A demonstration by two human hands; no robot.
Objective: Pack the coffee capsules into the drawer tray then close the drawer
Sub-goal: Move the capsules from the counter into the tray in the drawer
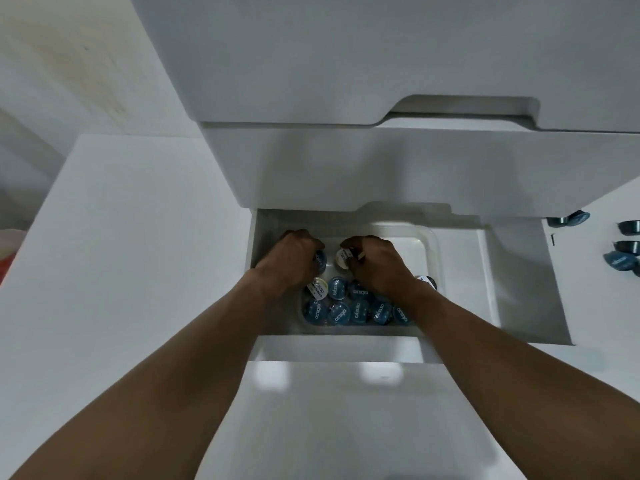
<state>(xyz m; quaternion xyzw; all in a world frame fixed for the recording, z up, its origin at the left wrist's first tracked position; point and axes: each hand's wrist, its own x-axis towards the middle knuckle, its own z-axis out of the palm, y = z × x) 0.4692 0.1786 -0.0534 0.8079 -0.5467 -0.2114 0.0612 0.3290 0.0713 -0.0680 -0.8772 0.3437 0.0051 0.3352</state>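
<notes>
bare left grip (289, 258) and bare right grip (378, 266), forearms (180, 368) likewise bare

The open white drawer (464, 271) holds a clear tray (437, 244) of capsules (337, 313).

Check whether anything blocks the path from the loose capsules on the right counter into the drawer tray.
Nothing visible blocks it. The loose capsules lie on the counter right of the open drawer, and the tray has bare floor on its right side. The left hand and right hand occupy its left part.
</notes>
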